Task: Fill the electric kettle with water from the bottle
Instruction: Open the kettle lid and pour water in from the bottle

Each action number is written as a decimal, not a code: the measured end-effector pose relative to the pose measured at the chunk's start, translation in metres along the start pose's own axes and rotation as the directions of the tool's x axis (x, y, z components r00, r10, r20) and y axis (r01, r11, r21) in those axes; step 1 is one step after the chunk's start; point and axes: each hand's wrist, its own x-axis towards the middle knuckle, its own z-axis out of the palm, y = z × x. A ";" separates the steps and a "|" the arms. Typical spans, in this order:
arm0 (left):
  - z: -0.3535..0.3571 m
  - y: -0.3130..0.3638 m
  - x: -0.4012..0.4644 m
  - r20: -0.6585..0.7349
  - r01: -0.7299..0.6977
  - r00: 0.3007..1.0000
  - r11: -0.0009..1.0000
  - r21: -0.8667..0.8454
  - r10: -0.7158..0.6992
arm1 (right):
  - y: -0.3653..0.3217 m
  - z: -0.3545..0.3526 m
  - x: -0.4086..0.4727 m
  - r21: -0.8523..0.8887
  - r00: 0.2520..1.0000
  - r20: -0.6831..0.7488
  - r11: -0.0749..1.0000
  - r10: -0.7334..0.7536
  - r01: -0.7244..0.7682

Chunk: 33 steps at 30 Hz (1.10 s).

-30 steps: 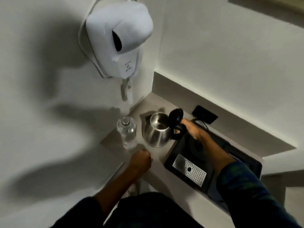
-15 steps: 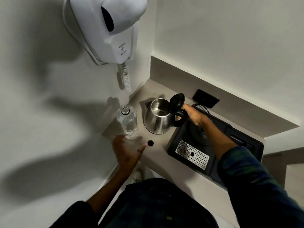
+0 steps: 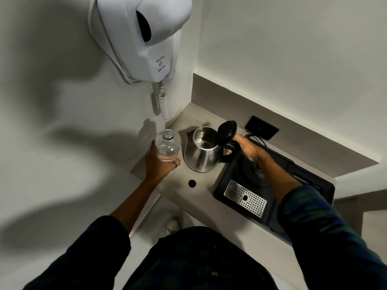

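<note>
A steel electric kettle (image 3: 202,152) stands on the beige counter (image 3: 201,197) with its black lid (image 3: 227,130) flipped up. My right hand (image 3: 246,147) grips the kettle's black handle. Left of the kettle stands a clear plastic water bottle (image 3: 167,145), uncapped and upright. My left hand (image 3: 160,164) is wrapped around the bottle's lower body. The bottle's small black cap (image 3: 191,183) lies on the counter in front of the kettle.
A black tray (image 3: 230,191) with the kettle's round base (image 3: 254,172) and a perforated metal drip grate (image 3: 245,197) sits right of the kettle. A wall socket (image 3: 261,127) is behind it. A white wall-mounted hair dryer (image 3: 142,38) hangs above the bottle, its coiled cord (image 3: 164,101) dangling.
My left hand set the cap down on the counter, then reached forward and closed around the bottle. My right hand has stayed on the kettle handle.
</note>
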 end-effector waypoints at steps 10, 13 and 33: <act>-0.028 0.026 0.008 0.428 -0.432 0.871 0.792 0.432 0.241 | 0.003 -0.001 0.001 0.025 1.000 -0.017 1.000 0.019 -0.018; -0.033 0.039 0.011 0.474 -0.414 0.865 0.771 0.485 0.166 | 0.004 -0.002 0.001 0.028 1.000 -0.010 1.000 -0.001 0.001; -0.052 0.087 0.024 0.502 -0.422 0.865 0.555 0.717 0.009 | 0.001 -0.005 0.001 -0.025 0.999 0.015 0.999 0.034 -0.033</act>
